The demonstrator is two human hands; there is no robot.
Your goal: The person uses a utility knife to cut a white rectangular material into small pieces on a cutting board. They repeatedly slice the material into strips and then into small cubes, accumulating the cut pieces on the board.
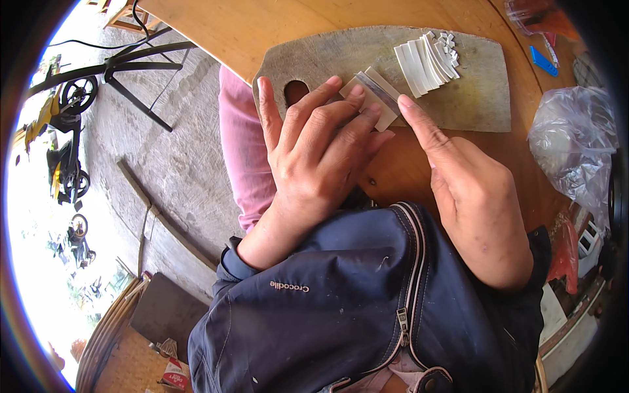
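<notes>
My left hand (318,141) is spread, its middle fingertips resting on a pale, flat piece (388,119) of unclear material and its index finger hidden in part. Across that piece lies a narrow, dark grey metal blade (378,86). My right hand (475,180) is closed, with the index finger stretched to the blade's near end; a handle, if any, is hidden beneath the hand. Both hands are at the near edge of a worn wooden board (314,56). On the board's right half, a fanned row of pale strips (419,65) lies beside several small pale cut bits (449,47).
The board lies on a wooden table (216,23). To the right are a blue plastic tool (543,61) and a crumpled clear plastic bag (573,137). A pink-clad leg (246,144) is left of the board. Black metal legs (141,65) stand on the concrete floor (177,157).
</notes>
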